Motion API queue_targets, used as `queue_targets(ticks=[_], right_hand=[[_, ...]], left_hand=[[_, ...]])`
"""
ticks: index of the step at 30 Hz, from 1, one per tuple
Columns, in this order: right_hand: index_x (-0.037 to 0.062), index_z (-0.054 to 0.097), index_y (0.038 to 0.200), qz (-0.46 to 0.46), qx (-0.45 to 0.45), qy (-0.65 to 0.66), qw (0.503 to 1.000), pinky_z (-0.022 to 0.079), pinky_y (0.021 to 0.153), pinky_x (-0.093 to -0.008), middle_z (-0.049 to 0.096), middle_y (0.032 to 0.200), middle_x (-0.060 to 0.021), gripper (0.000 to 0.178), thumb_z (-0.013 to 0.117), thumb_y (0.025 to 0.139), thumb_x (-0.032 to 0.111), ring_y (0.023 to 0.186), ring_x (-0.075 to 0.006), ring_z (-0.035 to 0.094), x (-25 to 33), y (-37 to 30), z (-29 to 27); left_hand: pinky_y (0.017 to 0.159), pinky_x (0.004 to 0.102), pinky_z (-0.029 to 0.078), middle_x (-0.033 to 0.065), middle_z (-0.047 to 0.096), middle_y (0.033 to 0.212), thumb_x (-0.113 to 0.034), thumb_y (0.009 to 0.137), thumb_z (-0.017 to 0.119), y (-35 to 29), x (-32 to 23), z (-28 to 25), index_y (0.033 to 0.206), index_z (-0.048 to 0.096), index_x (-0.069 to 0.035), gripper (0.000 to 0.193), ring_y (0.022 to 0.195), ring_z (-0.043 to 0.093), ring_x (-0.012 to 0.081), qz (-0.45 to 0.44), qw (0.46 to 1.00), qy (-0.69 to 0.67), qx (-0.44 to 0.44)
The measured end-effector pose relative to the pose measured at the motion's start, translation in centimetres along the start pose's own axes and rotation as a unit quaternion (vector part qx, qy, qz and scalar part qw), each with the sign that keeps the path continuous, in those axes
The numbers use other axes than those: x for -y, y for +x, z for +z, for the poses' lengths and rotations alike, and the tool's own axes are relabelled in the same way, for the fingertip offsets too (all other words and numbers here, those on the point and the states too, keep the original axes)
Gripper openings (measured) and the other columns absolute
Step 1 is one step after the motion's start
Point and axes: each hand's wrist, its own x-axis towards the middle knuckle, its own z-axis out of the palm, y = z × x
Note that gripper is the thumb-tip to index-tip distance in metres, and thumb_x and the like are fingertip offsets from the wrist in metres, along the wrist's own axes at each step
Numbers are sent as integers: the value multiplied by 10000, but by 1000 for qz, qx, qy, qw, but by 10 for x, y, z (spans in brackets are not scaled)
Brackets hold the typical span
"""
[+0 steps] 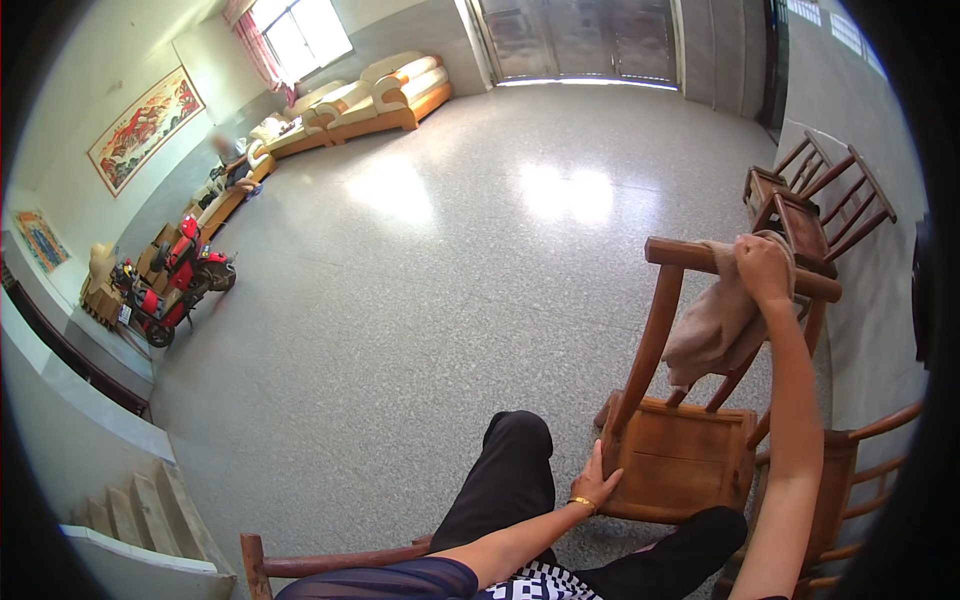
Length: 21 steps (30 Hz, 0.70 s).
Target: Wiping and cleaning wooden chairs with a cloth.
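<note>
A brown wooden chair (680, 455) stands in front of me, its backrest rising away from me. A beige cloth (718, 325) is draped over its top rail and hangs down behind the slats' upper part. My right hand (763, 268) is closed on the cloth, pressing it round the rail near its right end. My left hand (597, 482), with a gold-coloured bracelet at the wrist, grips the left side edge of the seat, thumb pointing up along it; some of its fingers are hidden.
Another wooden chair (815, 500) is close at my right, and more chairs (800, 215) stand by the right wall. A red scooter (180, 280), sofas (350, 110) and a seated person (232, 158) line the left side. Steps (140, 515) lie at lower left.
</note>
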Motion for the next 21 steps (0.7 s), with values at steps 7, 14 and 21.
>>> queue_targets(ticks=[7,14,21], right_hand=[[-1,610,773,80,-7,-52,995,422,767,-440,595,877,-212,366,378,854,270,839,-377,559,-130,-13,-10],[-35,597,887,127,75,-152,977,399,800,-449,575,952,-240,383,377,828,273,895,-406,532,-221,-9,-7],[-15,551,1072,280,185,-137,932,374,891,-395,530,1095,-257,474,361,855,361,1044,-392,493,-221,18,-10]], left_hand=[[857,428,415,237,438,1238,-399,776,585,1,4,2,1377,132,-105,808,1058,491,389,5,1000,12,-9],[808,448,433,200,455,1204,-416,788,551,2,8,10,1393,68,-156,817,984,521,388,1,999,31,-18],[811,452,431,198,457,1202,-394,787,555,4,15,7,1396,46,-177,822,972,520,398,19,999,1,-37]])
